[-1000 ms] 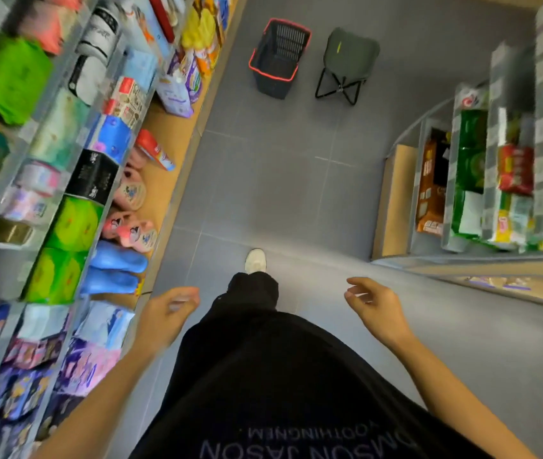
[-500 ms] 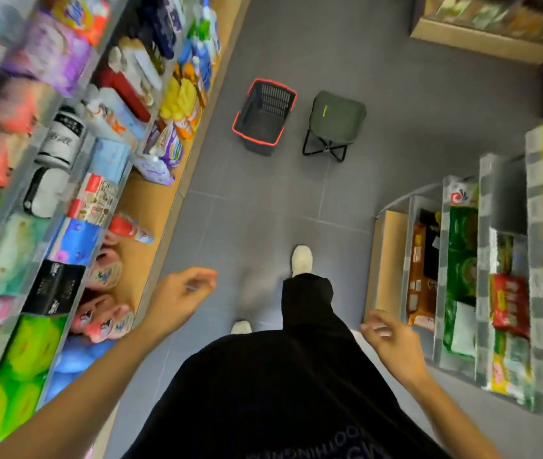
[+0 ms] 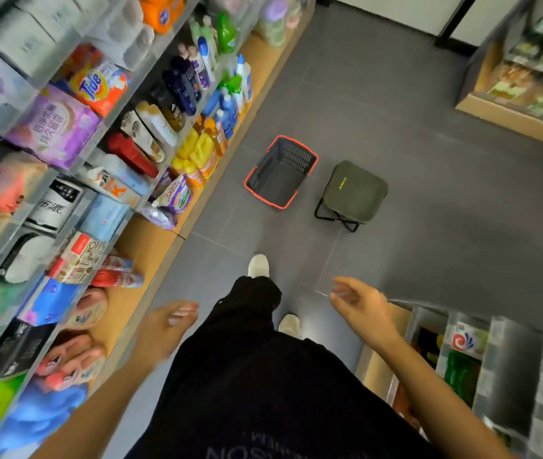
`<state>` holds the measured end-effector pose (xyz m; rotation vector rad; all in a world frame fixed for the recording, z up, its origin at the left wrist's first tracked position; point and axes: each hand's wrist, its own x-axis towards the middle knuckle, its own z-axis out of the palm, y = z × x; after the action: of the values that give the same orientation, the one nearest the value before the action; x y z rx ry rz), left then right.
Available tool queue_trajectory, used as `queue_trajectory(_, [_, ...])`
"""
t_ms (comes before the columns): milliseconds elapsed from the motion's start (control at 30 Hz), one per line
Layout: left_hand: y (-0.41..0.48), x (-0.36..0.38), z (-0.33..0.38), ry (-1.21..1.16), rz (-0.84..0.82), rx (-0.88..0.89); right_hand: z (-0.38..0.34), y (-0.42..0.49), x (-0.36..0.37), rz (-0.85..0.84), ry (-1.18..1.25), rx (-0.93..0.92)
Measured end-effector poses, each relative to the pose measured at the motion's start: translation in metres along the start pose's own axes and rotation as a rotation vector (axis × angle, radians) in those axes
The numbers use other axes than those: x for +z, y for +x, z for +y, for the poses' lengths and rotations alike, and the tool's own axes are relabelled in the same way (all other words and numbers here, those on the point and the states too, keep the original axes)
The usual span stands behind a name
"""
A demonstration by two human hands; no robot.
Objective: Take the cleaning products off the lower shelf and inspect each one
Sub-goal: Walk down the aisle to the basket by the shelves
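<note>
1. The cleaning products stand on the lower shelf [image 3: 151,243], on the left side of the aisle and well ahead of the person: yellow bottles [image 3: 197,154], blue bottles [image 3: 228,111] beyond them, and purple pouches [image 3: 177,197] at the near end of the group. None has been lifted.
2. The left hand [image 3: 164,329] and the right hand [image 3: 359,306] hang out in front of the body, well apart, fingers loose and holding nothing.
3. The step in hand looks like the approach. It would go best to walk up level with the basket [image 3: 280,172], turn to face the shelf, and get low before reaching.
4. The folding stool [image 3: 353,193] just beside the basket would give a steady seat for that.
5. Start with the front row, one item at a time, so the packed neighbours are not knocked over.
6. Grip bottles round the body; pouches probably sag, so support them from below with the other hand.
7. The labels are blurred from here, so I cannot tell cleaners from toiletries; read each one up close, turning it to see every side.
</note>
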<state>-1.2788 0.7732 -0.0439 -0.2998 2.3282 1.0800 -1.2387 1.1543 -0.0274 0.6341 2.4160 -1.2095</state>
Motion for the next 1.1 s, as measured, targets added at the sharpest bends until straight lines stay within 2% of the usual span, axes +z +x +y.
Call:
queue_trajectory(167, [0.092, 0.007, 0.059, -0.067, -0.003, -0.009, -0.042, 0.106, -0.033, -0.052, -0.045, -0.021])
queue_trajectory(367, [0.224, 0.005, 0.151, -0.144, -0.069, -0.004, -0.081, 0.195, -0.082, -0.055, -0.083, 0.096])
queue_trajectory(533, [0.312, 0.005, 0.235, -0.164, -0.148, 0.075, -0.090, 0.237, -0.135, -0.029, -0.124, 0.162])
queue_trajectory(700, [0.381, 0.016, 0.295, -0.187, -0.151, 0.119, -0.079, 0.287, -0.186, -0.033, -0.165, 0.171])
queue_trajectory(900, [0.441, 0.069, 0.334, -0.216, -0.048, 0.070, -0.064, 0.401, -0.255, -0.188, -0.277, 0.059])
queue_trajectory(1100, [0.437, 0.138, 0.377, -0.237, 0.158, -0.131, -0.078, 0.536, -0.318, -0.464, -0.414, -0.164])
